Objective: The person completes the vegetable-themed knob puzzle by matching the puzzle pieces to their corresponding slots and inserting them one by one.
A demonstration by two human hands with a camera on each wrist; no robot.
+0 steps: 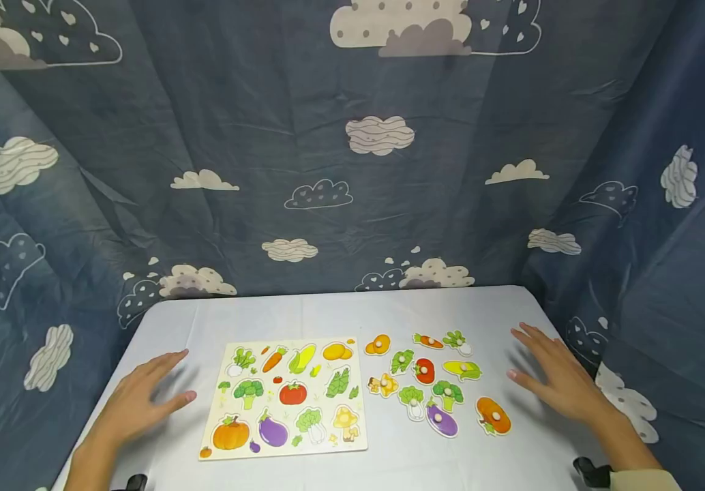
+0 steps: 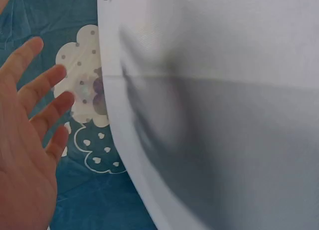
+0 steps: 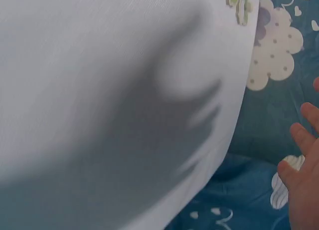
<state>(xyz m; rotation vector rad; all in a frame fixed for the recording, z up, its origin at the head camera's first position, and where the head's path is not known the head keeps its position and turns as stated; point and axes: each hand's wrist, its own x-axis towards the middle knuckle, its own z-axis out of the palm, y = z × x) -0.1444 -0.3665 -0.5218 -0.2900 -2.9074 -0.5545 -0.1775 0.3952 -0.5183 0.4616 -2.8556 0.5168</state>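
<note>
white table (image 1: 451, 467): bears the board (image 1: 269, 395), near the left thumb, apart from it. left hand (image 1: 139, 393) and right hand (image 1: 558, 378): both raised over the table, fingers spread apart. pieces (image 1: 424, 371) scattered between board and right hand; corn (image 1: 461, 369) and pumpkin (image 1: 493, 416) nearest right thumb, untouched.

The board (image 1: 284, 410) looks smooth, perhaps wooden; the curtain (image 1: 322, 160), matt cloth.

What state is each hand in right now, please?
Left hand: open, holding nothing, beside the cream rectangular puzzle board.
Right hand: open, holding nothing.
</note>
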